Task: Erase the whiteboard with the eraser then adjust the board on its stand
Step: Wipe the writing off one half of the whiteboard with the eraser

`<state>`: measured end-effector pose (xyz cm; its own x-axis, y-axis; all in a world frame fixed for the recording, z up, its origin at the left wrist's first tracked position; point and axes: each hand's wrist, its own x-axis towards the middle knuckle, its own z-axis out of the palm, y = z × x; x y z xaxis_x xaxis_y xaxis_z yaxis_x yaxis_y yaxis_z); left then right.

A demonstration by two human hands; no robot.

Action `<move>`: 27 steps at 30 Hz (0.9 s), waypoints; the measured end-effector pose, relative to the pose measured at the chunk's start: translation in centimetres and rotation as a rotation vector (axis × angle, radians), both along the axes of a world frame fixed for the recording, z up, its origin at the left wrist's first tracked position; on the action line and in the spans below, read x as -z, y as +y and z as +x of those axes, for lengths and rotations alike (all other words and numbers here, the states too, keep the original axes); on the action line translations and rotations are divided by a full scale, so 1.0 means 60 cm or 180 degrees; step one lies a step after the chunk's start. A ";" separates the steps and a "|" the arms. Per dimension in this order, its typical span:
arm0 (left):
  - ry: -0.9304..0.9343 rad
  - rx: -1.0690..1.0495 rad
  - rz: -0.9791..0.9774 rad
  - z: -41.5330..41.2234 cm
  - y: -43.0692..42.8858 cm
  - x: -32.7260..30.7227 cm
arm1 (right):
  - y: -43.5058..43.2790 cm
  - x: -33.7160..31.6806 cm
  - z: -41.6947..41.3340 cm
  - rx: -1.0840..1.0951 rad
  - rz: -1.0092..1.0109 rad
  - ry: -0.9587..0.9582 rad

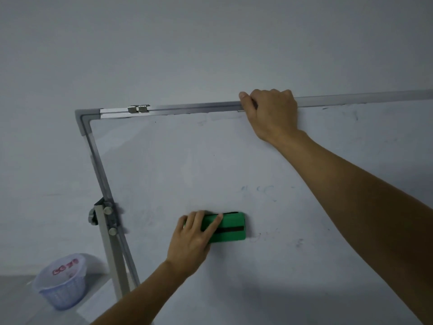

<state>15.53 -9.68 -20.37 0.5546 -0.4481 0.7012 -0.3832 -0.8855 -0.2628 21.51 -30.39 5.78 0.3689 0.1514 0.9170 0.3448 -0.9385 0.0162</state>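
Holding eraser (230, 227) on whiteboard (210, 160), lidded basket (63, 294)

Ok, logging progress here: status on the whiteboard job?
Left hand grips eraser against whiteboard. Right hand grips top rail. Faint smudges not yet wiped; nothing in the way.

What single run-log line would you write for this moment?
phase: erasing | left hand: holds eraser on board | right hand: grips frame | surface: faint marks showing

Bare forearms lead to the left hand (191, 242) and right hand (273, 113), nails apparently short.
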 end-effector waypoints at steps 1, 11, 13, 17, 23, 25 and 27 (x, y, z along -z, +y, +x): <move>-0.0008 0.0009 -0.0033 0.002 0.001 -0.011 | -0.003 0.000 -0.001 -0.0016 -0.0017 0.0008; -0.0600 -0.0280 -0.0818 0.025 -0.018 -0.135 | -0.170 -0.012 0.008 0.0635 0.0421 0.0006; -0.0285 -0.0054 -0.0376 0.021 -0.040 -0.069 | -0.224 -0.008 0.012 0.0805 0.0472 -0.0082; -0.0028 0.0125 -0.0103 0.019 -0.064 -0.030 | -0.254 -0.004 0.013 0.0726 0.0470 -0.0047; -0.0965 -0.0219 -0.1023 0.040 -0.067 -0.218 | -0.237 -0.002 0.018 0.0934 0.0418 -0.0120; -0.0976 -0.0262 -0.1006 0.042 -0.079 -0.216 | -0.230 0.000 0.020 0.0940 0.0411 -0.0152; -0.0848 -0.0122 -0.0749 0.041 -0.094 -0.156 | -0.230 0.001 0.021 0.0904 0.0435 -0.0182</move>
